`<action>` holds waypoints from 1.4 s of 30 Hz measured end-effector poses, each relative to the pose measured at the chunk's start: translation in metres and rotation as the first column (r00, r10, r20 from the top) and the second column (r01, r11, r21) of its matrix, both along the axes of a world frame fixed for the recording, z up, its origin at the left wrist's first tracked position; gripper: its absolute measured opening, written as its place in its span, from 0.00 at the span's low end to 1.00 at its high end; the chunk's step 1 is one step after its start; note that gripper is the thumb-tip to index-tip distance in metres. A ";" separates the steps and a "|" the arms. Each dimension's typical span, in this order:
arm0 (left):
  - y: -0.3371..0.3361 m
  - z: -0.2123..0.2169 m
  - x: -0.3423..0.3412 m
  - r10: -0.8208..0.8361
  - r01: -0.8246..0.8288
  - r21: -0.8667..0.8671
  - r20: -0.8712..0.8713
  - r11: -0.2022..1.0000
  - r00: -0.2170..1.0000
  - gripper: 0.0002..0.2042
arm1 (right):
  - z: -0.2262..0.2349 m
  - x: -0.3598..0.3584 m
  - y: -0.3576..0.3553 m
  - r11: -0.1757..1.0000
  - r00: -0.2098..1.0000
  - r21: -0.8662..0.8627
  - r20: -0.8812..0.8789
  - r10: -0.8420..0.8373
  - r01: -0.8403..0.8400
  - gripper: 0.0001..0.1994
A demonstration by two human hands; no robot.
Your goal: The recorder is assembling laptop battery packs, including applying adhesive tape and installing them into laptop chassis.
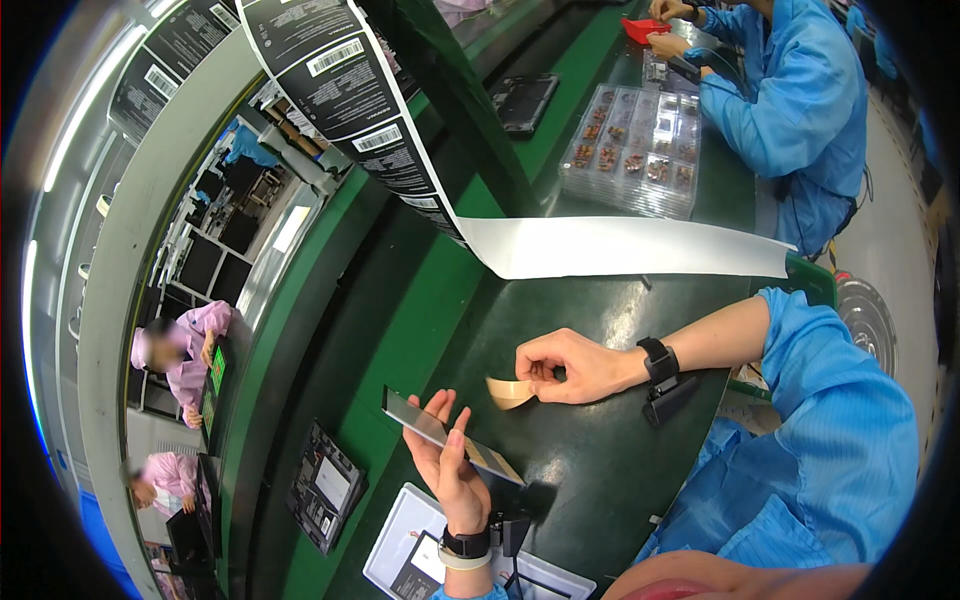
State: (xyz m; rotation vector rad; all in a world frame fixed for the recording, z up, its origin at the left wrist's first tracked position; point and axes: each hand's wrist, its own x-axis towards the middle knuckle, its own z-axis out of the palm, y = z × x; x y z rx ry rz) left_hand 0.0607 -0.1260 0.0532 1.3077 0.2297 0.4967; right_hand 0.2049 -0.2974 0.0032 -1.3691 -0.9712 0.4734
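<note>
My left hand holds a thin flat rectangular panel with a dark glossy face, tilted above the dark green bench. One end of the panel shows a tan patch. My right hand is just right of it, fingers pinched on a curled tan strip of film that hangs between the two hands. Both wrists carry black bands, and the right forearm comes out of a blue sleeve.
A long strip of black printed labels on white backing runs across the bench. Clear trays of small parts lie beyond it, next to a person in blue. A dark tray and a white sheet lie at lower left.
</note>
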 end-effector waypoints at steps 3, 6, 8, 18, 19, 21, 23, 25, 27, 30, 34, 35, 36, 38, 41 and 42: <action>-0.009 -0.005 0.001 0.067 -0.065 0.042 -0.073 0.997 0.995 0.36 | 0.005 -0.012 0.003 0.994 0.987 0.112 0.159 0.002 -0.020 0.04; -0.029 -0.016 0.014 0.126 -0.116 0.171 -0.047 0.978 0.991 0.33 | 0.014 -0.025 0.003 0.982 0.952 0.149 0.299 0.065 -0.114 0.05; -0.038 -0.013 0.024 0.178 -0.169 0.155 -0.047 0.973 0.983 0.35 | 0.022 -0.033 -0.002 0.979 0.951 0.191 0.308 0.015 -0.077 0.05; -0.053 -0.020 0.027 0.286 -0.315 0.259 0.145 0.913 0.947 0.43 | 0.029 -0.029 -0.014 0.976 0.989 0.218 0.142 -0.038 0.006 0.12; -0.054 -0.017 0.027 0.276 -0.295 0.220 0.113 0.930 0.954 0.47 | 0.032 -0.030 -0.014 0.975 1.000 0.220 0.020 -0.018 0.014 0.12; -0.056 -0.016 0.028 0.277 -0.294 0.204 0.107 0.934 0.955 0.46 | 0.034 -0.032 -0.016 0.971 0.998 0.231 -0.008 -0.054 0.055 0.12; -0.059 -0.013 0.028 0.292 -0.307 0.174 0.107 0.936 0.950 0.46 | 0.028 -0.028 -0.019 0.973 0.977 0.229 0.200 -0.081 0.034 0.10; -0.061 -0.012 0.031 0.296 -0.320 0.234 0.132 0.918 0.946 0.46 | 0.028 -0.027 -0.019 0.961 0.969 0.270 0.219 -0.116 0.054 0.09; -0.064 -0.009 0.034 0.331 -0.355 0.234 0.135 0.905 0.934 0.45 | 0.025 -0.026 -0.018 0.939 0.967 0.332 0.201 -0.159 0.086 0.08; -0.067 -0.001 0.041 0.301 -0.314 0.276 0.091 0.908 0.949 0.39 | 0.027 -0.022 -0.022 0.944 0.971 0.306 0.160 -0.179 0.124 0.07; -0.075 0.010 0.055 0.289 -0.299 0.227 0.077 0.927 0.954 0.38 | 0.029 -0.015 -0.022 0.923 0.955 0.332 0.147 -0.256 0.196 0.05; -0.077 0.012 0.056 0.294 -0.303 0.154 0.077 0.941 0.953 0.41 | 0.029 -0.016 -0.022 0.920 0.954 0.336 0.144 -0.263 0.203 0.05; -0.077 0.011 0.057 0.293 -0.301 0.160 0.075 0.940 0.953 0.40 | 0.029 -0.016 -0.022 0.914 0.947 0.338 0.149 -0.286 0.223 0.05; -0.076 0.008 0.058 0.288 -0.296 0.172 0.069 0.940 0.955 0.40 | 0.029 -0.016 -0.023 0.905 0.937 0.342 0.149 -0.317 0.252 0.05; -0.080 0.012 0.059 0.289 -0.294 0.152 0.054 0.944 0.956 0.38 | 0.030 -0.017 -0.023 0.923 0.955 0.307 0.104 -0.277 0.234 0.05; -0.082 0.014 0.060 0.300 -0.303 0.117 0.047 0.946 0.953 0.37 | 0.031 -0.015 -0.022 0.920 0.956 0.313 0.095 -0.277 0.235 0.06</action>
